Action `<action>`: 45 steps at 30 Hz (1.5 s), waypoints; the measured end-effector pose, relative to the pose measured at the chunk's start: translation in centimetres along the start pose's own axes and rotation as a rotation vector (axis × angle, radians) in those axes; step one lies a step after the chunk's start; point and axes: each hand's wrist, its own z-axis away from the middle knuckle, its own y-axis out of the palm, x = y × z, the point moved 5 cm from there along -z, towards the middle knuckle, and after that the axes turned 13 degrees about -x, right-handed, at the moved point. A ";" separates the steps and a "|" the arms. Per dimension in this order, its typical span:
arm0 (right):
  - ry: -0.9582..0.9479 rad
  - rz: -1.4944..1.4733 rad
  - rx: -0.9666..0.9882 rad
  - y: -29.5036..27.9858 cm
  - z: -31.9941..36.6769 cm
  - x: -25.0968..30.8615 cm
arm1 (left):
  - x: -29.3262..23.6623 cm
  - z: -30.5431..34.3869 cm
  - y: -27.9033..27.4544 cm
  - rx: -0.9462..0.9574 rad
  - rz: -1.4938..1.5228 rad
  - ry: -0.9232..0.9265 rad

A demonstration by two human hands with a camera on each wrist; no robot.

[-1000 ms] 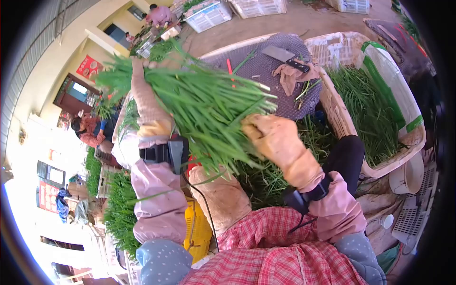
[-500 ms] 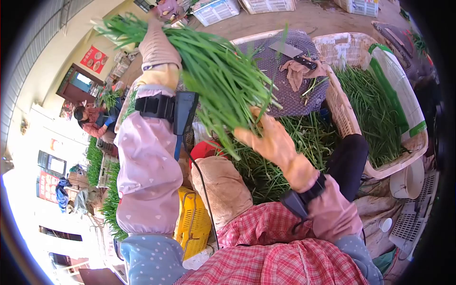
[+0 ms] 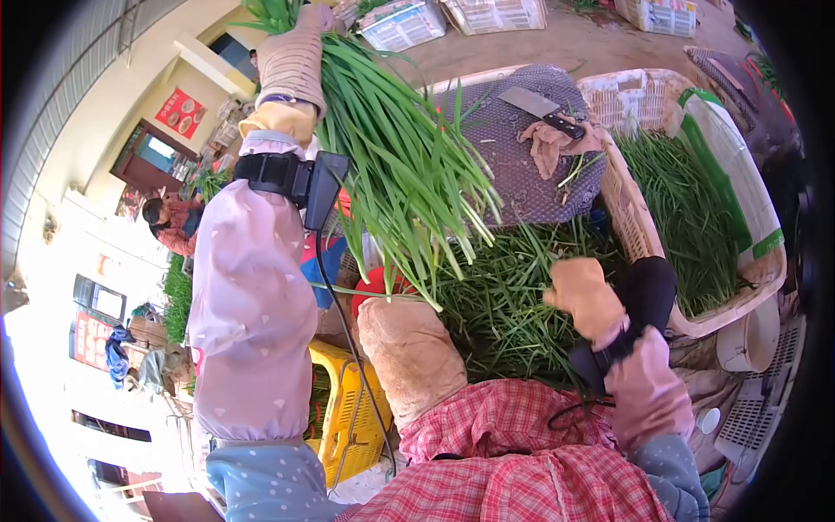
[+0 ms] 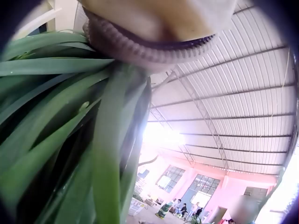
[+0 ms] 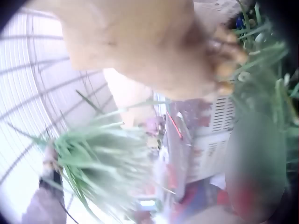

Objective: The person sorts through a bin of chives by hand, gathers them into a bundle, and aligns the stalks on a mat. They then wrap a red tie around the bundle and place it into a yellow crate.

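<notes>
My left hand (image 3: 294, 65), in a ribbed glove, grips a bunch of garlic chives (image 3: 400, 157) at the upper left of the head view. The long leaves fan down from it, pale stem ends at the lower right. Close up in the left wrist view, flat leaves (image 4: 70, 135) spread under the glove's cuff. My right hand (image 3: 587, 300), in a tan glove, hovers over a heap of loose greens (image 3: 513, 304). Its fingers (image 5: 226, 70) look bent in the blurred right wrist view, near some leaves; I cannot tell whether they hold any.
A purple padded board (image 3: 487, 165) carries a knife (image 3: 531, 103) and a brown cloth (image 3: 546, 148). To the right stands a cream basket (image 3: 633, 204) of greens with a white bucket (image 3: 748, 344) beside it. A yellow basket (image 3: 357, 413) sits at lower left. Another person (image 3: 174, 224) works farther off.
My left hand has lifted the chives up and away, and the bunch now hangs lower at its stem ends. My right hand has left the stems and moved right and down over the heap.
</notes>
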 end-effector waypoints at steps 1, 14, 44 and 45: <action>-0.008 0.056 0.102 -2.1 2.3 1.2 | 0.6 -0.8 -0.4 -0.021 -0.001 -0.037; -0.144 -0.321 -0.771 -8.3 1.0 6.3 | 2.6 -3.3 0.0 -0.076 0.203 -0.229; -0.257 -0.750 -0.762 -8.0 0.6 6.6 | 5.6 -2.4 -2.6 0.280 0.790 -0.510; -0.261 -0.549 -0.558 -5.7 1.5 6.8 | 6.4 -3.0 -3.1 0.274 0.788 -0.507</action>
